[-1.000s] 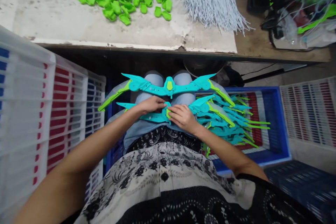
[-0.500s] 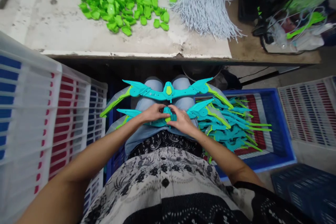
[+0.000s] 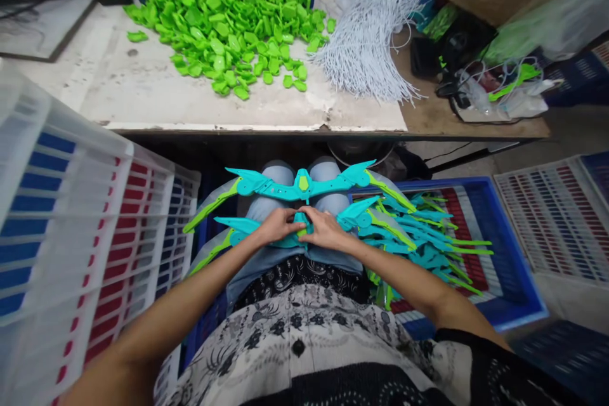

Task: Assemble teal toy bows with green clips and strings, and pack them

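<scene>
Two teal toy bows with lime-green limbs lie across my lap, one behind the other. The far toy bow [image 3: 328,186] carries a lime-green piece [image 3: 303,183] at its centre. Both hands are on the nearer toy bow [image 3: 358,214]. My left hand [image 3: 280,226] grips the left side of its centre block with thumb and fingers closed. On the other side, my right hand [image 3: 325,228] pinches the same block, thumb below and fingertips on top. A bit of lime green shows between the thumbs; the fingers hide the rest of the block.
Ahead is a worktable [image 3: 214,115] with a heap of lime-green pieces [image 3: 233,25] and a bundle of white cords [image 3: 364,44]. A white slatted crate [image 3: 111,171] stands close on the left. To the right, a blue crate [image 3: 511,273] contains several more bows.
The view has tilted up, so more of the table's back shows and my lap sits lower in the picture. Both hands stay on the nearer bow's centre, hardly moved.
</scene>
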Demonstrator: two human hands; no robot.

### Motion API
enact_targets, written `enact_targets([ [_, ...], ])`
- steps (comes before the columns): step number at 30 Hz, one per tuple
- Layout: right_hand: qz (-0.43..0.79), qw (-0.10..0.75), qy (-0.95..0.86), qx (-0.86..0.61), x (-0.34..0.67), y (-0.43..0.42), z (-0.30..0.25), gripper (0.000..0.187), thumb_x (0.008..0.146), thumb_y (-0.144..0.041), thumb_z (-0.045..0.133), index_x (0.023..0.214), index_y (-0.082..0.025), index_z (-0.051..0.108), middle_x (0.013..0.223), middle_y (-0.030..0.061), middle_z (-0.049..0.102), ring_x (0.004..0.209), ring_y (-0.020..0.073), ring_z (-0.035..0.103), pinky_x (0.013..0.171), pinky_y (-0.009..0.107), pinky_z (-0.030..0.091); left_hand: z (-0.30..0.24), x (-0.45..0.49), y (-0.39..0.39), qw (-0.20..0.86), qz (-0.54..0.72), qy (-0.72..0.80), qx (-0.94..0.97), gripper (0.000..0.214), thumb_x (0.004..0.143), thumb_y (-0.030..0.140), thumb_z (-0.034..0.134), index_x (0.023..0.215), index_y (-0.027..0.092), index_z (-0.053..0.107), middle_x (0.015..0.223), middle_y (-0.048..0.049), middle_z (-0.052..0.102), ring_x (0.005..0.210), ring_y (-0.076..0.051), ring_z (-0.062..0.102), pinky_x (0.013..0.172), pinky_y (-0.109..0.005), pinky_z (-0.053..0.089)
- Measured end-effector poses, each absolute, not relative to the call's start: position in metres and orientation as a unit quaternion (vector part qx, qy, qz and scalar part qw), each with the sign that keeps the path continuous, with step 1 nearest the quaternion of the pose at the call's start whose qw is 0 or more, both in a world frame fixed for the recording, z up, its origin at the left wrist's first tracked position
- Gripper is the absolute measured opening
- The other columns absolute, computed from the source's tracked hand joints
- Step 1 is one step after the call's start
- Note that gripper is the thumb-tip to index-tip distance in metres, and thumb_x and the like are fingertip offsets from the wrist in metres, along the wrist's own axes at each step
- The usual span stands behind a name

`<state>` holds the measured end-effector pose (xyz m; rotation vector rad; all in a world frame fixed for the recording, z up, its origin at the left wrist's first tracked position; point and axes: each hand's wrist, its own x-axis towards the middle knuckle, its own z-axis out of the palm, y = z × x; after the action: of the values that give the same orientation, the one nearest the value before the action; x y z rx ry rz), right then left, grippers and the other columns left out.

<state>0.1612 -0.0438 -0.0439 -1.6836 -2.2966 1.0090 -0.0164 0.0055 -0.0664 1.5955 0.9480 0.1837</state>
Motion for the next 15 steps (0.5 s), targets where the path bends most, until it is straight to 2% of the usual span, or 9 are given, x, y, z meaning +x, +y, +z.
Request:
enact_targets([
  [2,0.356,0.039,-0.777,-0.518,0.168,-0.034,-0.036,0.065,0.070,-0.041,0.072,0.127,-0.024,0.045,0.119,0.0083,0.062,0.100,0.0246,0.061,0.077,0.033,0.043,-0.063,-0.015,0.000,0.562,0.078,0.425,0.705,0.051,0.077,0.050,0.058,0.112,0.012,0.058,0.089,-0.0066,0.068,0.082,-0.022,0.061,0.069,-0.029,0.046],
  [3,0.362,0.036,-0.785,-0.501,0.173,-0.023,-0.029,0.055,0.074,-0.042,0.068,0.123,-0.023,0.051,0.111,0.0066,0.066,0.093,0.0225,0.063,0.073,0.030,0.043,-0.060,-0.014,-0.006,0.523,0.086,0.449,0.719,0.051,0.079,0.048,0.058,0.117,0.013,0.055,0.093,-0.0076,0.067,0.084,-0.023,0.062,0.071,-0.030,0.046],
  [5,0.328,0.080,-0.801,-0.494,0.180,0.013,-0.010,0.030,0.084,-0.039,0.057,0.108,-0.021,0.063,0.094,0.0041,0.070,0.082,0.0184,0.062,0.071,0.027,0.043,-0.054,-0.013,-0.024,0.407,0.108,0.499,0.758,0.045,0.085,0.043,0.053,0.119,0.015,0.052,0.098,-0.0100,0.066,0.091,-0.024,0.061,0.076,-0.033,0.046],
  [6,0.282,0.126,-0.803,-0.509,0.183,0.037,0.001,0.025,0.089,-0.036,0.051,0.100,-0.020,0.066,0.089,0.0040,0.070,0.081,0.0176,0.061,0.073,0.028,0.042,-0.053,-0.012,-0.036,0.345,0.116,0.510,0.780,0.041,0.088,0.040,0.050,0.119,0.015,0.052,0.102,-0.0113,0.065,0.094,-0.025,0.060,0.079,-0.035,0.046],
  [8,0.140,0.233,-0.787,-0.554,0.185,0.095,0.021,0.026,0.092,-0.030,0.044,0.097,-0.018,0.067,0.095,0.0072,0.068,0.092,0.0201,0.058,0.085,0.032,0.041,-0.054,-0.012,-0.058,0.252,0.115,0.483,0.831,0.040,0.090,0.039,0.047,0.122,0.015,0.050,0.114,-0.0146,0.060,0.104,-0.027,0.056,0.086,-0.039,0.044],
  [10,0.041,0.268,-0.771,-0.577,0.181,0.154,0.032,0.027,0.092,-0.028,0.042,0.098,-0.016,0.066,0.102,0.0097,0.065,0.100,0.0236,0.053,0.092,0.038,0.037,-0.059,-0.012,-0.073,0.202,0.100,0.436,0.871,0.054,0.087,0.041,0.052,0.133,0.014,0.041,0.128,-0.0179,0.051,0.115,-0.030,0.050,0.094,-0.043,0.040],
  [12,0.005,0.262,-0.763,-0.590,0.173,0.205,0.035,0.025,0.090,-0.027,0.046,0.104,-0.014,0.063,0.111,0.0113,0.061,0.107,0.0263,0.047,0.095,0.041,0.035,-0.063,-0.011,-0.076,0.178,0.074,0.421,0.886,0.074,0.082,0.043,0.059,0.142,0.013,0.028,0.133,-0.0204,0.044,0.118,-0.033,0.047,0.096,-0.046,0.037],
  [15,0.007,0.225,-0.755,-0.615,0.162,0.249,0.033,0.022,0.089,-0.023,0.047,0.102,-0.012,0.061,0.115,0.0134,0.058,0.111,0.0289,0.044,0.094,0.043,0.035,-0.059,-0.007,-0.066,0.179,0.010,0.443,0.879,0.085,0.078,0.042,0.064,0.145,0.011,0.022,0.119,-0.0188,0.052,0.103,-0.032,0.053,0.085,-0.043,0.042],
])
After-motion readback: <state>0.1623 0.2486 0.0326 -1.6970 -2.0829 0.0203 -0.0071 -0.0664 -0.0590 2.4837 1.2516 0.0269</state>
